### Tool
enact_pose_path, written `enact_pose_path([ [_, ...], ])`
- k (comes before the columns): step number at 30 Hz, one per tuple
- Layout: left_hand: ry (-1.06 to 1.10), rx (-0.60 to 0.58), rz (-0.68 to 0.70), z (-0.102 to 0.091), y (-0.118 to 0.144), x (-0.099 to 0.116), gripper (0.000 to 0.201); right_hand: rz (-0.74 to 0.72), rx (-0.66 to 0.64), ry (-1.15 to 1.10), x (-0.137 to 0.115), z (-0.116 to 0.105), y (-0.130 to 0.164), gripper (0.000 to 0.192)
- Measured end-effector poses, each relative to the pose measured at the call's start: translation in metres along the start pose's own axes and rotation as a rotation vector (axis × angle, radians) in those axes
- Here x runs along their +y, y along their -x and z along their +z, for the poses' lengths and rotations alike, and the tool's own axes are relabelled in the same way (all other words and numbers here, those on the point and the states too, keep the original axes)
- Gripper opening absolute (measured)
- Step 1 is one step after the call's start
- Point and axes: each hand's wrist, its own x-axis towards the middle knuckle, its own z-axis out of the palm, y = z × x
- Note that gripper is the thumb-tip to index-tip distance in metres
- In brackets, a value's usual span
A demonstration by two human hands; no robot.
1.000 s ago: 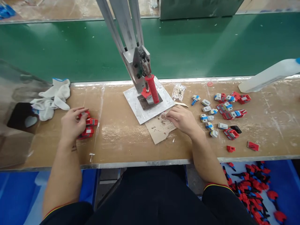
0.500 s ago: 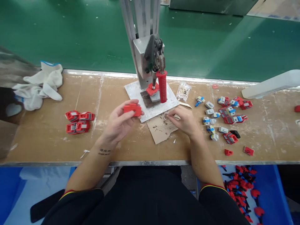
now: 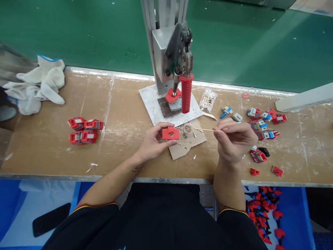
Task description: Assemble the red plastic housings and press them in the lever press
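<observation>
Since the earlier frames, the left hand (image 3: 153, 144) has come away from the stack of red pieces (image 3: 83, 130) at the left of the bench and now sits near the middle, holding a flat red plastic piece (image 3: 170, 133) pinched between thumb and fingertips, its face turned up and a cut-out showing in it. That piece hangs just above the left edge of a scrap of cardboard (image 3: 187, 143), on which small metal rings (image 3: 187, 129) lie. Over the same time the right hand (image 3: 234, 139) has lifted off the cardboard; its fingers are closed on a thin wooden stick (image 3: 205, 130) whose tip points left toward the rings and the red piece, short of touching either. Just beyond both hands stands a small lever press (image 3: 173, 55) with a red handle (image 3: 186, 93), mounted on a pale plate, with another red part under its ram. To the right lies a loose scatter of red, blue and grey parts (image 3: 260, 121), and a clear bag of sticks (image 3: 208, 99) sits beside the press. White gloves (image 3: 36, 86) are bunched at the far left. A blue bin (image 3: 265, 211) of red and black parts sits below the near edge, right.
</observation>
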Motion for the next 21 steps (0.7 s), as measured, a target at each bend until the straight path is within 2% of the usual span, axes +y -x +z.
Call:
enact_pose_path([
  [3, 0.022, 0.061, -0.022, 0.002, 0.0, 0.001, 0.043, 0.045, -0.014, -0.066, -0.005, 0.008, 0.004, 0.019],
  [8, 0.294, 0.018, -0.174, 0.001, -0.001, 0.005, 0.046, 0.135, -0.022, -0.096, -0.003, 0.012, 0.009, 0.022],
  [11, 0.45, -0.05, -0.307, 0.002, -0.002, 0.008, 0.036, 0.159, -0.027, -0.068, -0.002, 0.015, 0.011, 0.024],
  [14, 0.548, -0.169, -0.416, 0.003, -0.001, 0.011, 0.031, 0.193, -0.065, -0.074, -0.004, 0.021, 0.015, 0.027],
  [17, 0.618, -0.259, -0.494, 0.003, 0.0, 0.011, 0.029, 0.232, -0.129, -0.136, -0.007, 0.03, 0.02, 0.024],
  [21, 0.667, -0.311, -0.55, 0.004, 0.001, 0.009, 0.034, 0.248, -0.191, -0.148, -0.011, 0.043, 0.027, 0.026],
])
